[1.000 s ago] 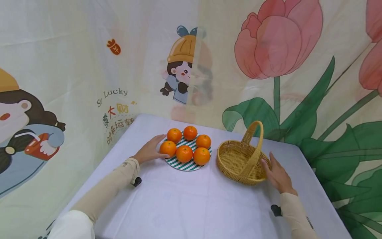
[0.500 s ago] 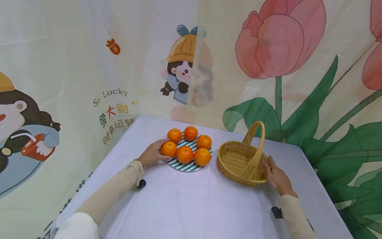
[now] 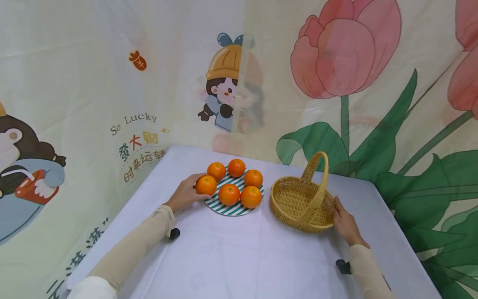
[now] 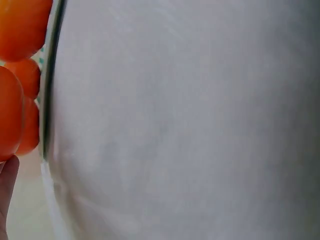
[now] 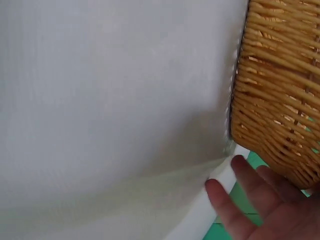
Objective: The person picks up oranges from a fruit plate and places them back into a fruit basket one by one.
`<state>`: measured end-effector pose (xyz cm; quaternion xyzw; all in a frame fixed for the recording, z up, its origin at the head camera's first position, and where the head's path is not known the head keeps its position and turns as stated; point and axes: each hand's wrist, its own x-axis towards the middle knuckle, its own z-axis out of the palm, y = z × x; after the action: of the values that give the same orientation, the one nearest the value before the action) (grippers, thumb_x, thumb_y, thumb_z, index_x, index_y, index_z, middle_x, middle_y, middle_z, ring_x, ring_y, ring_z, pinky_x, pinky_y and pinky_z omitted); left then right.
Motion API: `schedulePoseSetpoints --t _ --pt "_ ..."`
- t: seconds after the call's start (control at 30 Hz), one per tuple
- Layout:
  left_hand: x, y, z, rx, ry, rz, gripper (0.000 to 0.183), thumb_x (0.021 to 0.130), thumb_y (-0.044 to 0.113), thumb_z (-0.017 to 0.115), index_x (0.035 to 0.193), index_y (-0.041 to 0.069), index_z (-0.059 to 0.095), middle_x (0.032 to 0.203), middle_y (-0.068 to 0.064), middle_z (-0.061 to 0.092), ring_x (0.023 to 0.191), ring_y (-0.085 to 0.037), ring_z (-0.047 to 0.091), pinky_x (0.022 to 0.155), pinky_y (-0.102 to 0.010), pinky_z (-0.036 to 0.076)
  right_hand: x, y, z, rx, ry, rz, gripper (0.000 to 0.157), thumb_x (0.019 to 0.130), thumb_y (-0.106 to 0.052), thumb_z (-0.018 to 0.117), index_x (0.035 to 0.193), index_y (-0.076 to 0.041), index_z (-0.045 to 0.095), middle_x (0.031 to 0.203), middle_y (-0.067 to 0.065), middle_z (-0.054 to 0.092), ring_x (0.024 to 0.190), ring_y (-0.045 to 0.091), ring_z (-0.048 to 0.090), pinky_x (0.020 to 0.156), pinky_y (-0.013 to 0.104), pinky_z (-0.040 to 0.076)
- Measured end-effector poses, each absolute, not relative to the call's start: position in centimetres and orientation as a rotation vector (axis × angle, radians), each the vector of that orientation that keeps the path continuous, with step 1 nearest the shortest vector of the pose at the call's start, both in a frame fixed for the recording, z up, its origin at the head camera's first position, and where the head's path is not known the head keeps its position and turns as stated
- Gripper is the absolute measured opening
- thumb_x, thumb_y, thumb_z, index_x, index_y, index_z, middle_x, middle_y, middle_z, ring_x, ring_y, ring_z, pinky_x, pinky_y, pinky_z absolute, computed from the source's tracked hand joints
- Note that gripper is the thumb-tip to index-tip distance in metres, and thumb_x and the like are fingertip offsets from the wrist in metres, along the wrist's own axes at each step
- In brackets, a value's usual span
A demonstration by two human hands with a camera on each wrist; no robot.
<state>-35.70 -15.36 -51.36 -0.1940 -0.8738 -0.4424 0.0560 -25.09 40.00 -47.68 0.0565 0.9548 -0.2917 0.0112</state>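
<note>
In the head view, my left hand (image 3: 185,193) grips an orange (image 3: 206,185) at the left of a round green-and-white striped plate (image 3: 234,211), fingers behind it and thumb in front. Several more oranges (image 3: 229,194) lie on that plate. A fingertip (image 4: 9,172) shows at the edge of the left wrist view, right against an orange (image 4: 9,112). My right hand (image 3: 348,224) holds the right rim of a yellow wicker basket (image 3: 295,197) with a tall handle. In the right wrist view, two fingers (image 5: 255,185) stretch past the basket wall (image 5: 280,85); the thumb is hidden.
A white cloth (image 3: 239,257) covers the table, with the plate and basket side by side on it. Printed curtains hang behind and at both sides, with a large pink tulip (image 3: 345,58) at the right and cartoon figures (image 3: 224,87) further left.
My left hand has come round the left orange and drawn it slightly away from its neighbours. My right hand's fingers have drawn in closer at the basket's rim; the basket stays in place.
</note>
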Motion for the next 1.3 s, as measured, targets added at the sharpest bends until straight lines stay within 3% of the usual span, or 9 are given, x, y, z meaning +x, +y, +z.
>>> schedulePoseSetpoints --t 0.2,0.47,0.6,0.77,1.07,1.3 --pt "-35.6 -15.7 -49.7 -0.626 -2.523 -1.250 0.082 0.074 0.043 0.084 0.142 0.014 0.048 0.140 -0.007 0.051 0.124 -0.026 0.050 0.094 -0.046 0.050 -25.3 40.0 -48.0 0.157 2.981 -0.983 0.056 0.106 -0.027 0.014 0.154 -0.007 -0.007 0.156 0.028 0.006 0.140 0.050 0.013 0.110 0.062 0.018" --pt "-37.3 -13.2 -47.3 -0.667 -2.506 -1.213 0.085 0.074 0.050 0.080 0.143 0.013 0.047 0.141 -0.010 0.050 0.122 -0.029 0.051 0.093 -0.045 0.051 -25.5 39.8 -48.3 0.206 2.976 -1.015 0.055 0.106 -0.017 0.018 0.155 -0.005 -0.004 0.156 0.028 0.009 0.140 0.048 0.014 0.111 0.059 0.020" --pt "-38.6 -11.0 -46.9 -0.716 -2.505 -1.246 0.085 0.076 0.050 0.080 0.144 0.013 0.046 0.141 -0.009 0.050 0.122 -0.028 0.051 0.097 -0.047 0.048 -25.6 39.6 -48.3 0.228 2.975 -1.035 0.055 0.106 -0.017 0.019 0.155 -0.006 -0.003 0.157 0.027 0.009 0.141 0.046 0.014 0.112 0.058 0.020" --pt "-39.4 -7.1 -45.8 -0.821 -2.500 -1.305 0.081 0.077 0.039 0.083 0.143 0.012 0.046 0.140 -0.006 0.051 0.119 -0.027 0.053 0.099 -0.048 0.046 -25.7 39.6 -48.4 0.250 2.979 -1.061 0.055 0.105 -0.016 0.019 0.155 -0.006 -0.001 0.157 0.024 0.010 0.143 0.043 0.017 0.110 0.055 0.027" --pt "-39.7 -1.1 -44.4 -0.945 -2.557 -1.403 0.084 0.075 0.048 0.082 0.146 0.024 0.044 0.142 0.003 0.049 0.118 -0.020 0.053 0.100 -0.044 0.045 -25.9 39.7 -49.1 0.283 2.967 -1.120 0.055 0.105 -0.014 0.022 0.156 -0.007 0.002 0.159 0.019 0.009 0.144 0.039 0.012 0.115 0.052 0.016" --pt "-39.9 2.7 -43.9 -1.013 -2.546 -1.375 0.084 0.076 0.048 0.081 0.146 0.019 0.044 0.144 0.000 0.047 0.119 -0.021 0.053 0.099 -0.042 0.047 -26.0 39.6 -49.1 0.289 3.015 -1.139 0.055 0.104 -0.012 0.023 0.156 -0.005 0.009 0.159 0.020 0.014 0.144 0.039 0.016 0.115 0.051 0.017"
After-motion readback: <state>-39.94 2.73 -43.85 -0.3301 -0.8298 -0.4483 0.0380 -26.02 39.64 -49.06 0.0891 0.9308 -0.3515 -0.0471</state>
